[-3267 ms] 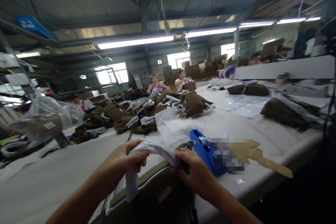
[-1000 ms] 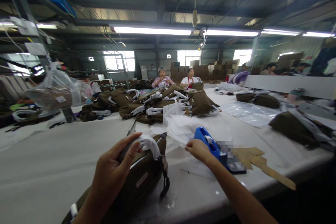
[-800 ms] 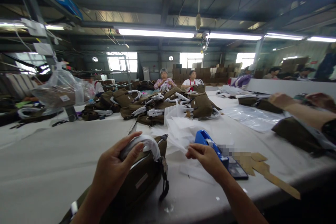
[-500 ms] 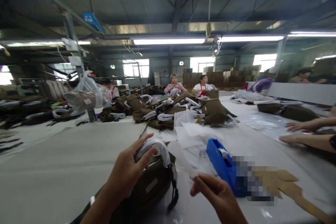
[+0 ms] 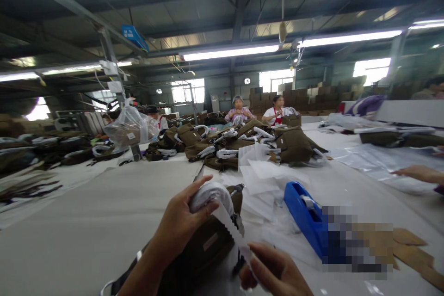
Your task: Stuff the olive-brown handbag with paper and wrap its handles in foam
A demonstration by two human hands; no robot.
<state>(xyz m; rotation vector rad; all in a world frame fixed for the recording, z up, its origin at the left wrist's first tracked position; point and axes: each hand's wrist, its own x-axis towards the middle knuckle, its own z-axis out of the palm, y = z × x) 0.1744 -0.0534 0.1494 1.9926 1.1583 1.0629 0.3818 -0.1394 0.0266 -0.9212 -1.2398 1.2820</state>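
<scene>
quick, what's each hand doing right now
left hand: shut on the paper-wrapped bag handle
right hand: shut on a tape strip

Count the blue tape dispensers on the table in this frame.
1. The blue tape dispenser stands on the white table, right of the olive bag that the left hand grips. Others may be hidden behind the far bag pile.

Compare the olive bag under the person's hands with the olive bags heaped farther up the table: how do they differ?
The near bag lies alone under the left hand, which pinches white wrap on its handle; the heaped bags lie untouched. The right hand draws a tape strip to the near bag; the heap shows none. Both have paper-wrapped handles.
</scene>
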